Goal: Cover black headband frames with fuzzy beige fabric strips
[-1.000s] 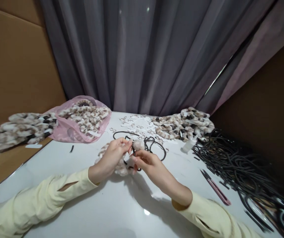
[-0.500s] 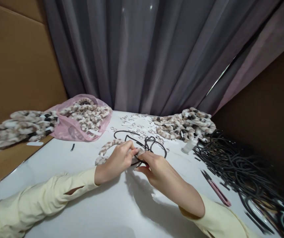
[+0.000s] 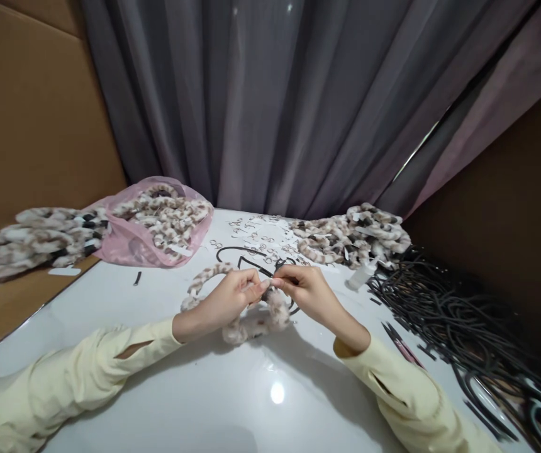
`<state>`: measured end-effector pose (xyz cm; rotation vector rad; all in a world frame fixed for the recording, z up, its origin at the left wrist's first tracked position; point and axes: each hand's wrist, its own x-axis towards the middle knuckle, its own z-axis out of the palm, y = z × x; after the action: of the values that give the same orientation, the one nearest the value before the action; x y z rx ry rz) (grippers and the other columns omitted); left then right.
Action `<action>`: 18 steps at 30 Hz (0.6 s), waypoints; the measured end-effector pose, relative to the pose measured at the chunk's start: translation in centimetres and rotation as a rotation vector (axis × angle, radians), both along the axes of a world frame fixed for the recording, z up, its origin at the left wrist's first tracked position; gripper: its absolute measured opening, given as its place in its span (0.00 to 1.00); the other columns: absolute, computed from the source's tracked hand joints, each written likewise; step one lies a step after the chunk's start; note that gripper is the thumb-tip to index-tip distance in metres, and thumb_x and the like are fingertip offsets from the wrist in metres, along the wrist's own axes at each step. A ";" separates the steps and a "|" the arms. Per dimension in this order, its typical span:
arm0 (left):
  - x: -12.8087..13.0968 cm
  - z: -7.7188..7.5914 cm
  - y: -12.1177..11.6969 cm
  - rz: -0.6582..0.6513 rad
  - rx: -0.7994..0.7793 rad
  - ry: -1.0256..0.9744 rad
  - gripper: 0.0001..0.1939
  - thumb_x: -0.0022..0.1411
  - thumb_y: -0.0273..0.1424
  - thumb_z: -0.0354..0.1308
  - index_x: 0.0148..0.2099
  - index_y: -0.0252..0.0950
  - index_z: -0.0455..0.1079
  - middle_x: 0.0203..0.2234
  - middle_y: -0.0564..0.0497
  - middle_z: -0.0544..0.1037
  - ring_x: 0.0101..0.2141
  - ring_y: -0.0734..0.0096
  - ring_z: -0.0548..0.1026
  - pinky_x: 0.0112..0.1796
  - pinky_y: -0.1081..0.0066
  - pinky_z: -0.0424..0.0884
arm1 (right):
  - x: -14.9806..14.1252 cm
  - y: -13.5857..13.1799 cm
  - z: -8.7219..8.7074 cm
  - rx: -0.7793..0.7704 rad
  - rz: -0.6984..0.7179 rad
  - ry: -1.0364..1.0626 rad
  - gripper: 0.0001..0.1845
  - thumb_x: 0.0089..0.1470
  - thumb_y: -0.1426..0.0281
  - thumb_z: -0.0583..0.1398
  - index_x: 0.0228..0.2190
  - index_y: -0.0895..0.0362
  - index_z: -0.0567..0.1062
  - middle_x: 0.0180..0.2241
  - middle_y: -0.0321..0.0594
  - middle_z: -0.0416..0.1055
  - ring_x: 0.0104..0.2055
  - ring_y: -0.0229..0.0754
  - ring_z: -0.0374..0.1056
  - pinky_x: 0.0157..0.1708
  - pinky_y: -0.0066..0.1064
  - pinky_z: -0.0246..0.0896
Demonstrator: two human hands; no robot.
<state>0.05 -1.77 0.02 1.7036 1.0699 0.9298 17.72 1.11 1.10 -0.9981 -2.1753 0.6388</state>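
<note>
item: white-and-brown fluffy plush strip (image 3: 251,328), curved, in front of the person at mid-counter, below the joined fingers; a further curved plush length (image 3: 208,272) lies beyond the left hand, its connection hidden.

left hand (image 3: 233,294): thumb and fingers pinched on the upper end of the plush strip. right hand (image 3: 304,288): likewise pinched, tips nearly meeting the left's; the exact part gripped is too small to tell.

behind the hands: thin black cord (image 3: 239,248), looped; beyond it, scattered small metal rings (image 3: 254,239).

left: translucent pink plastic bag (image 3: 122,242), holding plush pieces; heaped plush beside it (image 3: 34,236); short black offcut (image 3: 137,278).

right: heaped tagged plush (image 3: 379,233); small translucent white bottle (image 3: 362,275), tilted; tangle of black cords (image 3: 435,308); pink-handled snips (image 3: 403,346), partly covered by the right sleeve (image 3: 402,396).

support: glossy white counter (image 3: 167,393).
</note>
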 end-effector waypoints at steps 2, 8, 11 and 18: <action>0.0 0.0 -0.2 -0.017 -0.013 -0.006 0.17 0.60 0.42 0.49 0.24 0.37 0.57 0.17 0.58 0.61 0.18 0.77 0.58 0.21 0.76 0.54 | 0.1 0.4 -0.2 -0.099 0.025 0.008 0.12 0.52 0.67 0.58 0.21 0.60 0.72 0.16 0.32 0.62 0.20 0.33 0.55 0.22 0.24 0.49; 0.1 -0.4 -0.1 0.005 -0.008 -0.010 0.16 0.59 0.40 0.52 0.23 0.37 0.60 0.16 0.56 0.65 0.19 0.75 0.63 0.20 0.76 0.56 | -0.2 0.8 -1.1 -0.069 0.027 -0.041 0.12 0.54 0.68 0.57 0.21 0.59 0.72 0.18 0.34 0.66 0.21 0.33 0.58 0.24 0.25 0.53; 0.0 -0.5 0.3 0.055 -0.011 -0.004 0.15 0.57 0.39 0.54 0.23 0.36 0.60 0.17 0.56 0.66 0.19 0.75 0.64 0.20 0.77 0.56 | -0.8 -0.1 -1.2 0.248 -0.088 -0.045 0.07 0.55 0.70 0.56 0.31 0.60 0.73 0.30 0.43 0.73 0.34 0.42 0.66 0.34 0.32 0.60; -0.2 -0.1 1.2 0.236 -0.244 -0.230 0.15 0.55 0.39 0.56 0.24 0.34 0.61 0.18 0.56 0.65 0.16 0.81 0.57 0.17 0.79 0.51 | -1.7 -4.0 -0.6 0.624 -0.187 -0.114 0.11 0.57 0.76 0.51 0.38 0.61 0.71 0.25 0.43 0.73 0.27 0.40 0.66 0.27 0.29 0.57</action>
<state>-0.17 -0.53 -0.13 1.2570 1.1914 1.0670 15.99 -2.88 0.46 -0.8852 -2.1323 -0.1895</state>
